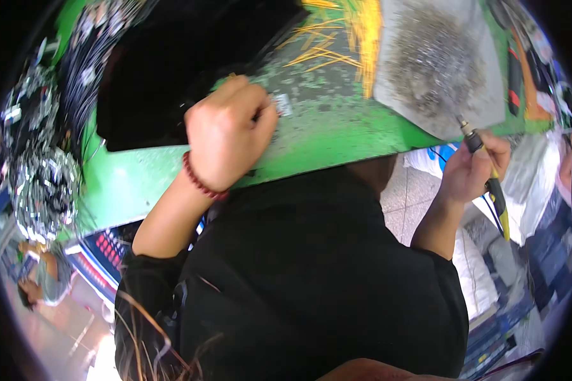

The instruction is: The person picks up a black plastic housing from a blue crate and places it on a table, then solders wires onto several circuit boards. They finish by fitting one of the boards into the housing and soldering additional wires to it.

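Head view: yellow-and-black pen-like tool [473,142] with a metal tip sits in the right hand [468,174], at the right of frame, about 3 o'clock from the left hand [225,130]. Right-hand fingers are wrapped round its grip. Long axis runs roughly 11 to 5 o'clock, tip at the 11 end, yellow tail at the 5 end.

Key relation, as I judge it: tip to the tangled metal strands [435,60], which lie about 11 o'clock from the right hand on a grey sheet [394,95]. Right hand is much the nearer; tip overlaps the strands' lower edge, contact unclear.

Left hand is curled into a loose fist over the green bench [337,136], beside black material [165,76] toward 11 o'clock. Small whitish piece [282,105] just beside it at 2 o'clock. Yellow strips [367,47] farther off, also 2 o'clock. Silvery bundle [44,190] well apart, between 8 and 9.

Hard to make out: left fingertips hidden, can't tell if anything is gripped; black material has little detail; part of tool covered by fingers; yellow strips cut off at top.
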Tool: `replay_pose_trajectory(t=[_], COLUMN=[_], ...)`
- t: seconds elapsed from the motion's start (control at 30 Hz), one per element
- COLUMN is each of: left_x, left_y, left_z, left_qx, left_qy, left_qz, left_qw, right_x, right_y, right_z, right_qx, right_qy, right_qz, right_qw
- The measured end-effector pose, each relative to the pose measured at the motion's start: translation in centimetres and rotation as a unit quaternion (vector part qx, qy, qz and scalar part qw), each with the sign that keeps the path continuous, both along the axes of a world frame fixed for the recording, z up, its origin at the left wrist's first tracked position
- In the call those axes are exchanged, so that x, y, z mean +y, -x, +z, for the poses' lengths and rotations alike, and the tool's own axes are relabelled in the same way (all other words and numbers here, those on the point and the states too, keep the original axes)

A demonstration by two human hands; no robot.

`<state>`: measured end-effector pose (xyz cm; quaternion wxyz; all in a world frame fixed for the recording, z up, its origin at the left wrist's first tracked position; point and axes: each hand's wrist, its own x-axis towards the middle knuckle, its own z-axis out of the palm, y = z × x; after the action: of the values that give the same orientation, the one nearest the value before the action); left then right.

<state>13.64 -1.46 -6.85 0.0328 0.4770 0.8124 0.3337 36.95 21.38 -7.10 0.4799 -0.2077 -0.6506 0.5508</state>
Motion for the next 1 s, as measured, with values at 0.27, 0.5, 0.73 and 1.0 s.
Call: replay_pose_trajectory(t=[0.27, 0.5, 0.73, 1.0], left_x=[-0.9, -1.2, -1.2, -1.0], left_y=[0.2, 0.4, 0.6, 0.5], left_z=[-0.4, -0.8, -0.9, -1.1], left_qx=[0.018, 0.013, 0.014, 0.015], left_qy=[0.004, -0.023, -0.031, -0.037], left_qz=[0.014, 0.009, 0.005, 0.005], left_qw=[1.000, 1.000, 0.999, 0.999], right_x=[-8.7, -9.3, -9.3, -9.1], right_y=[7.1, 7.6, 7.8, 7.3], right_z=[-1.8, -2.4, -2.1, -2.6], right_qx=[-0.094, -0.094, -0.108, -0.074], right_qy=[0.009, 0.040, 0.019, 0.012], right_qz=[0.209, 0.197, 0.198, 0.198], right_qw=[0.973, 0.975, 0.974, 0.977])
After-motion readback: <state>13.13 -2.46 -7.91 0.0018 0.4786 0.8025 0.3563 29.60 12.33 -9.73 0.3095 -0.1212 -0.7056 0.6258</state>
